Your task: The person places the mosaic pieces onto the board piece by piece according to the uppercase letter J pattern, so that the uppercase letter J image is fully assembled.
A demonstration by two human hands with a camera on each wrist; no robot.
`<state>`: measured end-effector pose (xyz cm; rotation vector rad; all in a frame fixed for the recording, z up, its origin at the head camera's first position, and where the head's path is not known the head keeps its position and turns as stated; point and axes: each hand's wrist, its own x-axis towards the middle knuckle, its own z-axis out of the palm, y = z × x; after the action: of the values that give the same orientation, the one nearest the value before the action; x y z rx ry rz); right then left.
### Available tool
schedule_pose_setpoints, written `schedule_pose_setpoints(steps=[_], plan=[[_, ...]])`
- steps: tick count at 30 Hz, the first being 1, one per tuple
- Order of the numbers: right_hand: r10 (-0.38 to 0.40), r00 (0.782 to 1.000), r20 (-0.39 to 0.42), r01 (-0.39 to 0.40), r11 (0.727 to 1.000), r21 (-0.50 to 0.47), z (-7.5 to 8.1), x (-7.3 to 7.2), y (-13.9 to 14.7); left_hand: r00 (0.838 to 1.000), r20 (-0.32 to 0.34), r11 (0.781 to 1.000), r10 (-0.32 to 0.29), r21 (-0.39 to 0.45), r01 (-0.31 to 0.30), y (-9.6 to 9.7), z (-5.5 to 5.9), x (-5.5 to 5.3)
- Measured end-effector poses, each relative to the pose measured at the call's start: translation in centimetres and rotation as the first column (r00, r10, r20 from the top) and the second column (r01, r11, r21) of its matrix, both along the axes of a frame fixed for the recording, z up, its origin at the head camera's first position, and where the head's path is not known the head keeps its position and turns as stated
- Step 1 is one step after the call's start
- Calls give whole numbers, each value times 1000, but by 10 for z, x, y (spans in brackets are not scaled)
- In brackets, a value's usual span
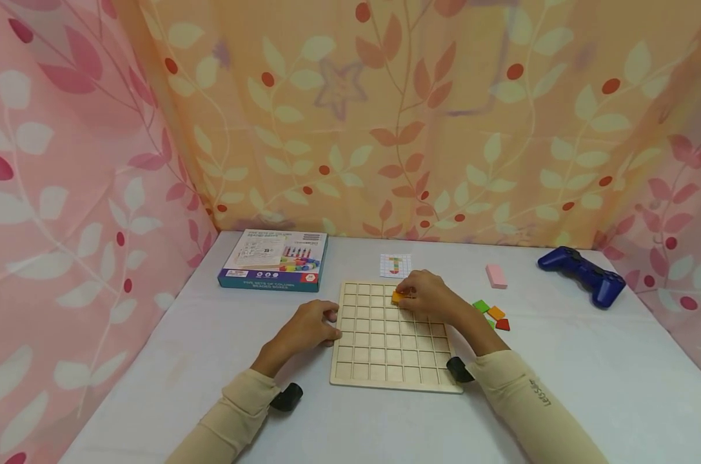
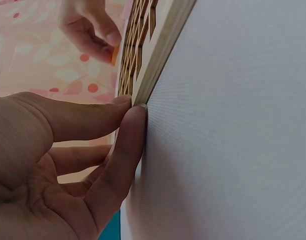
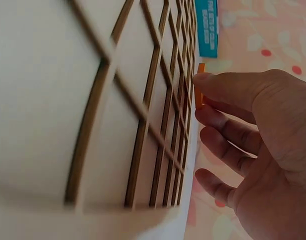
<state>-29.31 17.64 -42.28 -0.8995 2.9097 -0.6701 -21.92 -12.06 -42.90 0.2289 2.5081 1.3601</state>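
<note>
A square wooden grid board [image 1: 360,356] lies flat on the white table. At its left edge, my left hand [image 1: 306,327] pinches the rim between thumb and index finger, as the left wrist view shows. My right hand [image 1: 430,296] is over the far part of the board and pinches an orange tile [image 3: 199,92] between thumb and fingertips. The tile stands close to the grid surface; whether it touches a square I cannot tell. Right of the board lie loose tiles: an orange one [image 1: 496,313], a red one [image 1: 503,325] and green ones [image 1: 480,306], one partly hidden by my right arm.
Beyond the board lies a small card [image 1: 395,265] with a coloured grid pattern. A flat toy box [image 1: 275,283] sits at the back left. Toward the back right are a pink block [image 1: 496,276] and a blue game controller [image 1: 582,276]. Patterned curtains [image 1: 350,148] surround the table.
</note>
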Motion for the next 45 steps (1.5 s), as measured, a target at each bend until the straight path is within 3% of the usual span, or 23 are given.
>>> schedule_pose_setpoints(steps=[6, 12, 20, 28, 36, 45], plan=[[51, 999, 8, -51, 998, -21, -1, -3, -22, 1000, 11, 1000, 6, 8, -6, 0, 0, 1], [40, 998, 51, -39, 999, -21, 0, -1, -35, 999, 35, 1000, 8, 21, -8, 1, 2, 2], [-2, 997, 82, 3, 1000, -16, 0, 1, -37, 1000, 19, 1000, -5, 21, 5, 2, 0, 0], [36, 997, 66, -33, 998, -44, -1, 0, -36, 1000, 25, 1000, -4, 21, 3, 1, 0, 0], [57, 996, 72, -48, 991, -127, 3, 8, -19, 1000, 23, 1000, -7, 19, 7, -1, 2, 1], [-70, 997, 34, 73, 994, -78, 5, 25, 30, 1000, 22, 1000, -13, 13, 13, 0, 2, 1]])
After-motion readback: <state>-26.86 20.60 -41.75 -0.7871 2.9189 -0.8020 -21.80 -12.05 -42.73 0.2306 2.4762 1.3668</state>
